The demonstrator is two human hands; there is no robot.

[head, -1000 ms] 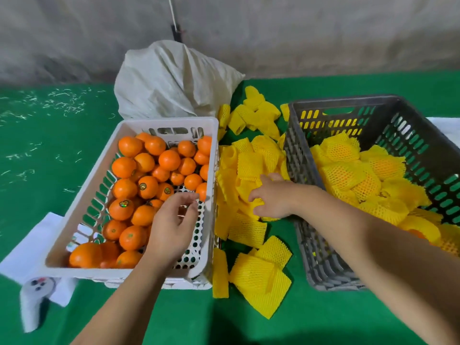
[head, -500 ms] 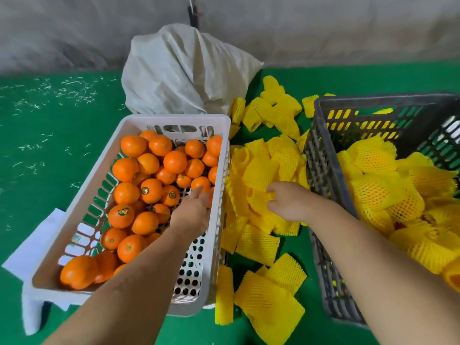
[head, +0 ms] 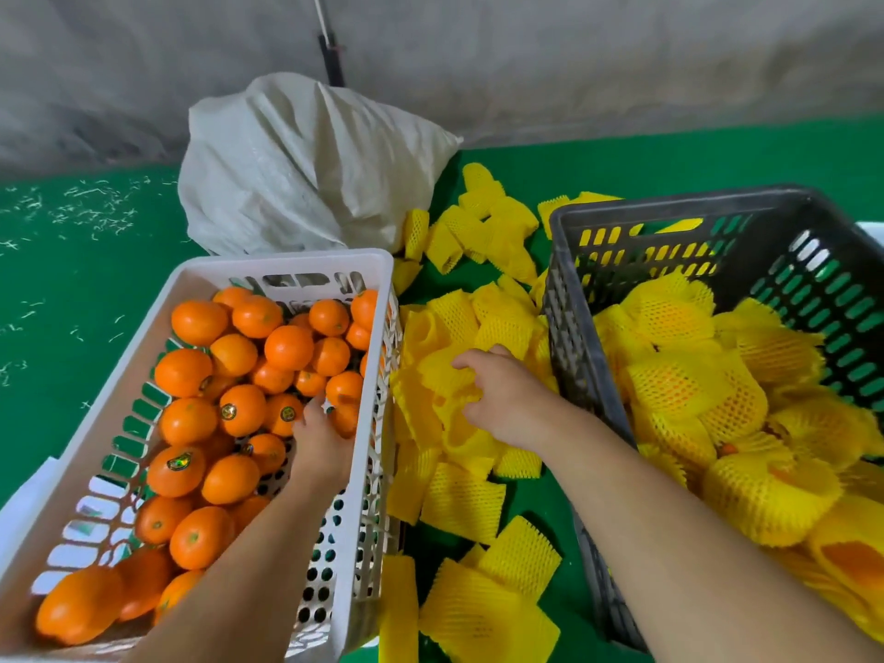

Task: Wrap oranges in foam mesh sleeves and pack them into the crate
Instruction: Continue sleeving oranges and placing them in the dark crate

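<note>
Since the frame of one second ago, our left hand (head: pixel 319 440) has gone deeper into the white slotted plastic basket (head: pixel 287 261), and its fingers now curl around a small round orange (head: pixel 345 417) near the basket's right wall. Our right hand (head: pixel 497 399) has stayed on the heap of flat yellow foam mesh sleeves (head: pixel 459 375) between the two containers, and it now pinches one sleeve at the top of this heap.

We count two containers. The white basket stands on the left and holds about thirty bare oranges, some with a small round sticker; the exact number we cannot tell, because they lie in layers. The dark grey slotted plastic crate (head: pixel 669 203) stands on the right and holds the oranges already wrapped in yellow mesh (head: pixel 679 380); about ten show, and more are cut by the frame edge. The loose sleeves number well over twenty, spread from behind the crate down to the near edge. One big crumpled white woven sack (head: pixel 296 165) sits behind the basket, touching its far rim.

All of this rests on a green cloth surface (head: pixel 86 289), with small pale scraps scattered on its far left part. Behind it rises a rough grey wall (head: pixel 574 55), and a thin dark rod (head: pixel 332 59) leans against it above the sack.
</note>
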